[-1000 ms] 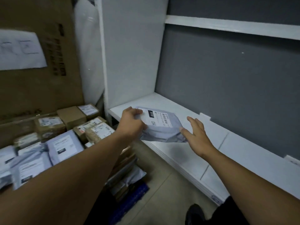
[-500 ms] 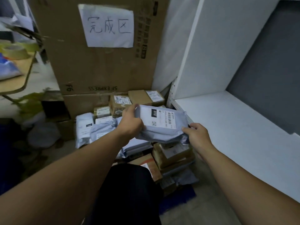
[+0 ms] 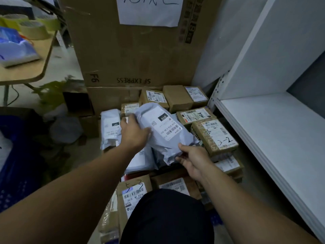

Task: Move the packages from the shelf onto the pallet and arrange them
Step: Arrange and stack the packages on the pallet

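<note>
Sitting at the upper left, tape rolls (image 3: 33, 29) rest on a wooden table (image 3: 26, 71). Left of centre, the left hand (image 3: 134, 133) grips the far edge of a grey package (image 3: 163, 131) labelled 010, fingers curled round it. The package lies mid-frame over the stacked parcels (image 3: 133, 196), possibly touching them; contact is hidden. The right hand (image 3: 195, 159) pinches its near corner, thumb on top. Farther right are a box marked 3-2 (image 3: 214, 136) and the white shelf (image 3: 272, 129).
</note>
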